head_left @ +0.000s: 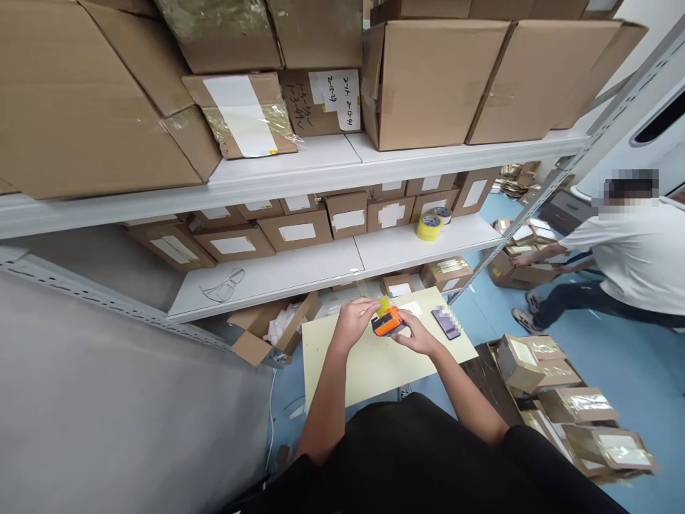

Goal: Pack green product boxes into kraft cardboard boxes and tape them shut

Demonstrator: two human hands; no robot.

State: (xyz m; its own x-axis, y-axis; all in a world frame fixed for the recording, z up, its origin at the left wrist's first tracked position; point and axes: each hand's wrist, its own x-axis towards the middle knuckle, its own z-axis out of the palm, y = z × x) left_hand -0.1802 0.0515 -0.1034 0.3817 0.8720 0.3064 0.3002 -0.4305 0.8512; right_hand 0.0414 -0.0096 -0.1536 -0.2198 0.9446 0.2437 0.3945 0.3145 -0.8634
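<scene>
You had both hands up over the pale yellow table, and between them sat the small orange device, held just above the tabletop near its far edge. Your left hand was curled round its left end, fingers clenched on the top and thumb underneath by the look of it. Your right hand came in from the other side, fingers grasping the right end of the same device. A yellow slip stuck up from the top of it, touching your left fingertips; whether it was a label or a flap, the view was too small to tell.

For a hold like that, my judgement is that you did well to keep the device level and close over the table, so a slip would only drop it a little way. The better grip would keep one hand steady as the anchor and let the other do the fine work on the yellow slip, with fingertips off any opening.

Just beside your right hand a phone lay flat on the table, apart from the device. Beyond the table stood the white shelves packed with cardboard boxes, with a roll of yellow tape on the middle shelf. Off to your right another person in a white shirt bent over cartons on the blue floor, their hands well apart from yours
</scene>
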